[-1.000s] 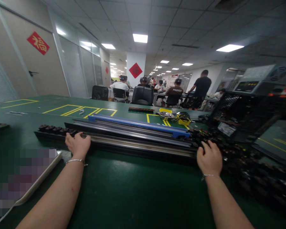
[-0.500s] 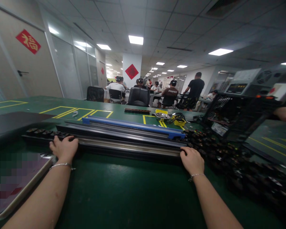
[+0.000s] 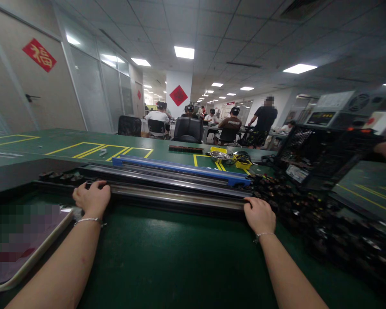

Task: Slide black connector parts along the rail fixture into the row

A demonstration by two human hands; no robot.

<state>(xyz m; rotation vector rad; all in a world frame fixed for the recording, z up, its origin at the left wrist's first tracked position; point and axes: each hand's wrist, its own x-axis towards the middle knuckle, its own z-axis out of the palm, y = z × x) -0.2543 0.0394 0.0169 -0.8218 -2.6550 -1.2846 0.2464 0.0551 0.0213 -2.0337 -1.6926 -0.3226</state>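
Your left hand (image 3: pixel 92 199) and right hand (image 3: pixel 260 216) are grasping the nearest metal-faced black rail (image 3: pixel 176 197), lying parallel to the far edge of the bench (image 3: pixel 176 257), risking snagging piled black parts (image 3: pixel 334 227) if sliding rightward.

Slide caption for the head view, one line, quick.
Left hand and right hand rest on the nearest long rail, with a blue rail lying farther back.

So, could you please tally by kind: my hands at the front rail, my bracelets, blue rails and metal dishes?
Left hand plus right hand at the front rail: 2
Bracelets: 2
Blue rail: 1
Metal dish: 1
Total: 6
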